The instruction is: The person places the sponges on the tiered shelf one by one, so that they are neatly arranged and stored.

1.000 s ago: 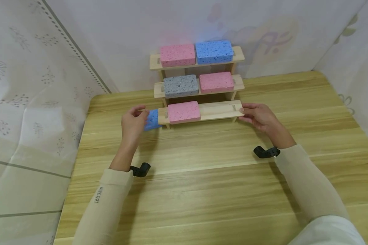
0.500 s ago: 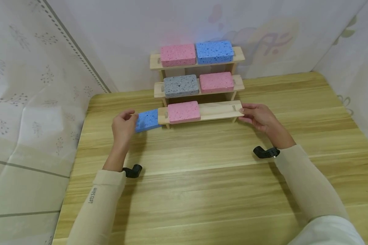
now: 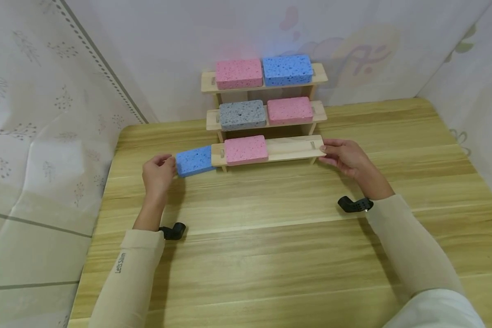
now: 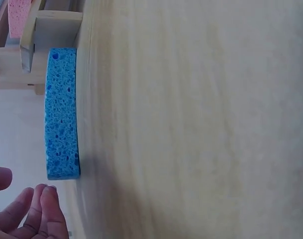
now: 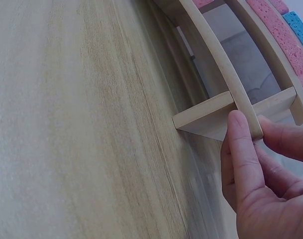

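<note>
A three-tier wooden rack [image 3: 291, 146] stands at the back of the table. My right hand [image 3: 344, 157] pinches the right end of its lowest shelf; in the right wrist view, thumb and fingers [image 5: 243, 154] lie on either side of the board. On the table, partly under the lowest shelf's left end, lies a blue sponge [image 3: 194, 161]. My left hand [image 3: 157, 173] is just left of this sponge with loosely bent fingers. A small gap separates the fingertips from the sponge [image 4: 61, 114] in the left wrist view. One pink sponge [image 3: 246, 150] sits on the lowest shelf's left half.
On the middle shelf are a grey sponge [image 3: 242, 115] and a pink sponge [image 3: 290, 110]. The top shelf carries a pink sponge [image 3: 238, 74] and a blue sponge [image 3: 288, 70]. Behind the wooden table [image 3: 262, 255] hangs a pale printed cloth [image 3: 156, 59].
My left hand has drawn away to the left, uncovering more of the blue sponge on the table. The right hand keeps its hold on the shelf end.
</note>
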`<state>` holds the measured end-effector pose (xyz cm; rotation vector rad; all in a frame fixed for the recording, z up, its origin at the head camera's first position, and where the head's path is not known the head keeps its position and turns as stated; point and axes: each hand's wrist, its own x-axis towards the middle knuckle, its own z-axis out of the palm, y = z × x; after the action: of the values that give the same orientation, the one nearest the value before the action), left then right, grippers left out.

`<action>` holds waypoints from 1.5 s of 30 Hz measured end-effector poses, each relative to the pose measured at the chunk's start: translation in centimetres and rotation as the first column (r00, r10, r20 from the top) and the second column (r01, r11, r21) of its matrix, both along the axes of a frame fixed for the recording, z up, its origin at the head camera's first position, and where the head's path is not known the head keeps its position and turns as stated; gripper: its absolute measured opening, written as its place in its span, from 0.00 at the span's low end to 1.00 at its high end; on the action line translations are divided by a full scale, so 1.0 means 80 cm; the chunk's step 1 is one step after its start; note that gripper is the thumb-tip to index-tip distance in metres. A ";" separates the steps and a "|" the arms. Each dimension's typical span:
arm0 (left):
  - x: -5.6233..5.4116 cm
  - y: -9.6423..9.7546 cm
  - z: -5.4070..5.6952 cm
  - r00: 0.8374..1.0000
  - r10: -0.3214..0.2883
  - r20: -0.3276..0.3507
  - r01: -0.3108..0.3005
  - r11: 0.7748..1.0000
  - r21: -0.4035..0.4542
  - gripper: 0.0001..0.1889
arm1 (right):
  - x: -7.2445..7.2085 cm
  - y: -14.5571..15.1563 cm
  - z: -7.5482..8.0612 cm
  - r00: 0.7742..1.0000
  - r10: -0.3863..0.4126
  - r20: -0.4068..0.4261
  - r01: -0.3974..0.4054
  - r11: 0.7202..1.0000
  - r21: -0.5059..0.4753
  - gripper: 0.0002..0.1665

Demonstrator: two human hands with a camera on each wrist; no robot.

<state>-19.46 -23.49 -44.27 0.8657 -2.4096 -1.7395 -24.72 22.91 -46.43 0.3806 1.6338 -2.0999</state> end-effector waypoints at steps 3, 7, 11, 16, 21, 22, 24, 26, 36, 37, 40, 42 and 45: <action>0.001 -0.002 -0.003 0.999 -0.007 0.041 0.008 0.999 -0.041 0.19 | -0.001 0.000 -0.002 1.000 0.000 0.001 0.000 1.000 0.002 0.28; 0.001 -0.003 -0.008 0.996 -0.023 0.088 0.030 0.996 -0.081 0.19 | 0.000 -0.001 -0.002 1.000 -0.003 0.006 0.003 1.000 -0.002 0.26; 0.000 -0.001 -0.011 0.992 -0.052 0.117 0.065 0.992 -0.110 0.21 | 0.001 0.000 -0.001 1.000 -0.007 0.007 0.007 1.000 -0.006 0.30; -0.002 0.001 -0.011 0.986 -0.075 0.150 0.095 0.987 -0.132 0.21 | 0.001 0.000 0.002 1.000 0.001 0.010 -0.001 1.000 -0.015 0.33; -0.002 0.002 -0.009 0.984 -0.077 0.160 0.098 0.987 -0.128 0.23 | 0.002 -0.001 0.002 1.000 -0.005 0.008 0.005 1.000 -0.016 0.29; -0.002 0.002 -0.009 0.984 -0.075 0.159 0.095 0.988 -0.125 0.23 | 0.002 -0.001 0.002 1.000 -0.006 0.007 0.006 1.000 -0.017 0.28; -0.002 0.002 -0.008 0.986 -0.070 0.150 0.086 0.990 -0.109 0.24 | 0.002 -0.001 0.001 1.000 -0.012 0.008 0.012 1.000 -0.023 0.25; -0.002 0.001 -0.005 0.987 -0.069 0.143 0.082 0.993 -0.082 0.24 | 0.001 -0.001 0.001 1.000 -0.014 0.010 0.014 0.999 -0.028 0.23; 0.004 -0.011 0.010 0.989 -0.099 0.106 0.096 0.995 0.033 0.27 | 0.001 0.001 0.001 1.000 -0.002 0.002 0.002 1.000 -0.006 0.32; 0.006 -0.013 0.013 0.990 -0.096 0.099 0.093 0.995 0.040 0.27 | 0.001 0.001 0.001 1.000 -0.001 0.002 0.001 1.000 -0.006 0.32; 0.012 -0.018 0.025 0.996 -0.069 0.061 0.063 0.994 0.092 0.27 | 0.001 0.000 -0.001 1.000 -0.003 0.010 0.003 1.000 -0.011 0.31; 0.015 -0.020 0.033 0.999 -0.043 0.033 0.039 0.991 0.125 0.27 | 0.000 0.000 -0.001 1.000 -0.003 0.014 0.003 1.000 -0.018 0.29; 0.019 -0.019 0.045 1.000 -0.018 -0.010 0.019 0.986 0.167 0.25 | 0.000 0.000 -0.002 1.000 -0.015 0.017 0.015 1.000 -0.021 0.25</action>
<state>-17.91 -25.02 -40.69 0.8522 -2.2997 -1.9711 -24.75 22.94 -46.60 0.4039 1.6032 -2.1174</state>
